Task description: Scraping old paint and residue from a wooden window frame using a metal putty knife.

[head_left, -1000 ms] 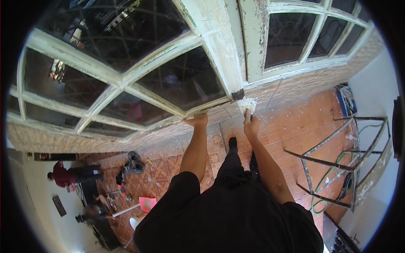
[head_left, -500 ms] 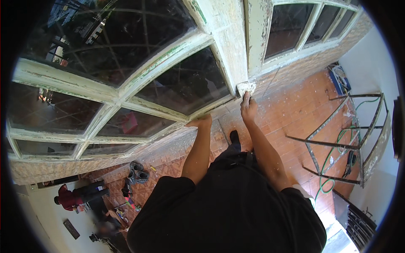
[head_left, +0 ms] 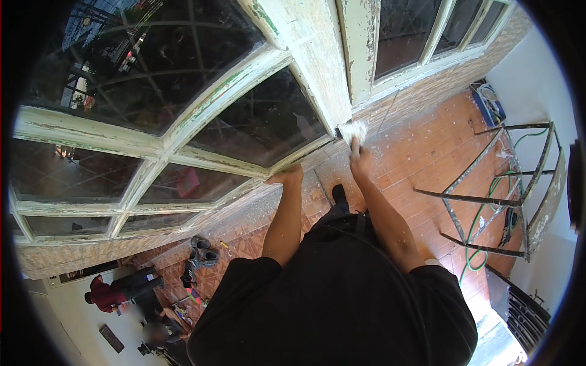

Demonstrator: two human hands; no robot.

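Note:
My right hand (head_left: 360, 158) is closed on a flat, whitish scraper (head_left: 353, 132), smeared by motion, beside the lower corner of a window frame (head_left: 218, 174). The frame's white paint is worn, with green and bare patches. Lower on the same frame, my left hand (head_left: 287, 175) grips the bottom edge; its fingertips are hidden there. Dark glass panes (head_left: 262, 122) fill the frame, and a pale upright post (head_left: 323, 73) stands right of them.
Paint flecks lie on the tiled floor (head_left: 415, 158). At right stand a metal frame (head_left: 482, 198), a green hose (head_left: 473, 259) and a blue box (head_left: 488, 104). Shoes (head_left: 202, 251) lie at lower left, near a person in dark red (head_left: 110, 293) and another person (head_left: 155, 332).
The scraper has shifted slightly left and turned in my right hand, now blurred. My left hand stays at the frame's bottom edge. The whole view has shifted a little.

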